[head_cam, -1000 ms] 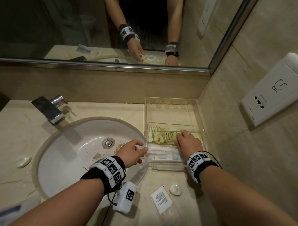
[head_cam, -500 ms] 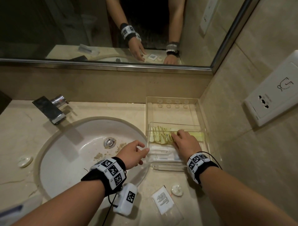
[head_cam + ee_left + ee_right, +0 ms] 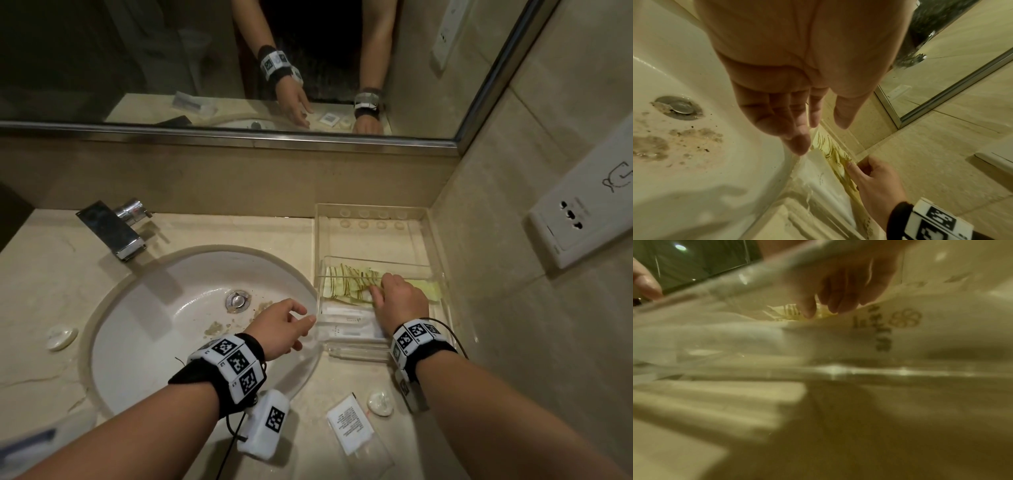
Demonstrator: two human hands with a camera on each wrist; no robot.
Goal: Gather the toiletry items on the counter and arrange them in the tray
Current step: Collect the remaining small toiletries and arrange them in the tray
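Note:
A clear plastic tray point(image 3: 371, 240) stands on the counter right of the sink. In its near half lie a yellow-green striped packet point(image 3: 346, 284) and flat white packets point(image 3: 346, 322). My right hand point(image 3: 375, 296) is inside the tray, fingertips pressing down on the striped packet point(image 3: 830, 151); the right wrist view, blurred, shows these fingers point(image 3: 834, 305) pointing down onto it. My left hand point(image 3: 305, 317) hovers over the sink rim beside the tray's left wall, fingers relaxed and holding nothing. A white printed sachet point(image 3: 349, 428) and a small round soap point(image 3: 379, 403) lie on the counter in front of the tray.
The white sink point(image 3: 154, 325) with its drain point(image 3: 238, 300) fills the middle, the chrome faucet point(image 3: 113, 229) behind it. Another round soap point(image 3: 61, 337) lies left of the sink, a wrapped item point(image 3: 27, 445) at the bottom left. The tiled wall with a socket point(image 3: 582, 219) bounds the right.
My right hand's fingers have shifted slightly left along the striped packet. The left hand has stayed beside the tray's left wall.

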